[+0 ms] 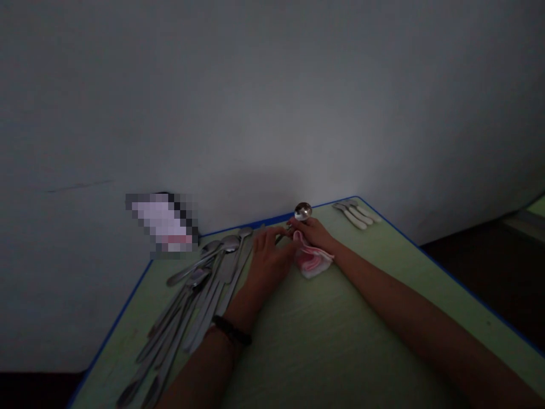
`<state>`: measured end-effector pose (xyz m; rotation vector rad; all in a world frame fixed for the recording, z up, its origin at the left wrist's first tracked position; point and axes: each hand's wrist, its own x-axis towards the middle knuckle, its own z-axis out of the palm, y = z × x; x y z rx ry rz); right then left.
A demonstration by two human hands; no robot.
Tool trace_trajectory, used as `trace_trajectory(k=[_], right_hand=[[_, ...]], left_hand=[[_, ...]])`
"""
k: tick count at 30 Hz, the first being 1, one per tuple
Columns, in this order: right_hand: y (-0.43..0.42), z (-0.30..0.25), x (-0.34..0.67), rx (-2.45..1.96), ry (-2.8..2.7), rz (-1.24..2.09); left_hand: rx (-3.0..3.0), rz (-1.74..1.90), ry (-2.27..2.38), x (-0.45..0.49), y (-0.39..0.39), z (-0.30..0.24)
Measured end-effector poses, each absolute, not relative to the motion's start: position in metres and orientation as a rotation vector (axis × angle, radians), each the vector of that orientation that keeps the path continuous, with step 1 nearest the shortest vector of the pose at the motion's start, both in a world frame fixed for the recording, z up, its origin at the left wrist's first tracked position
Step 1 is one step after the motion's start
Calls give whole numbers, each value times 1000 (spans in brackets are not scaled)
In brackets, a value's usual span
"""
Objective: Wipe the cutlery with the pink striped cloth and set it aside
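A shiny metal spoon [303, 211] is held above the far part of the table, bowl up. My right hand [314, 233] closes round it just below the bowl. A pink and white cloth [314, 262] is bunched against my right hand and hangs between the two hands. My left hand [272, 255], with a dark band at the wrist, has its fingers curled at the spoon's handle. Part of the handle is hidden by the fingers. Left of this hand lies a loose pile of metal spoons [198, 278] and flat-handled cutlery.
Several pieces of cutlery with pale handles [355, 216] lie together at the far right corner. A phone-like object [162, 221], blurred out, leans on the wall at the far left corner. The green table [340, 341] has a blue edge and meets a grey wall [272, 113].
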<state>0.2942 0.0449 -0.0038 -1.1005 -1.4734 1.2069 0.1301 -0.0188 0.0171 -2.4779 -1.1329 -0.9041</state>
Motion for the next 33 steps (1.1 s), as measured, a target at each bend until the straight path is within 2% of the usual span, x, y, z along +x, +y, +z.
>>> trace_trajectory(k=[6,12,14,17,21,24,28,33], right_hand=[[43,-5,292,-1006,-1310,1197],[57,25,318,-1161,-1169,835],[58,46,334,-1278,-1304,776],[51,72,357,-1546,-1777,853],[40,76,376,-2067,-2238,894],[40,64,377,-2301,-2292,687],[49,52,374,-2283,-2200,343],[53,51,386,-2281,-2166,366]], left_hand=[[-2729,-688,-1021,131,-19,19],[-2910,-669,-1022,131,-17,17],[-2924,-702,-1049,131,-17,16],[-2942,-752,-1089,131,-16,14],[-2959,-796,-1144,131,-15,13],[-2956,-772,-1135,130,-14,12],[-2937,-768,-1114,130,-14,10],[-2944,-780,-1113,131,-14,10]])
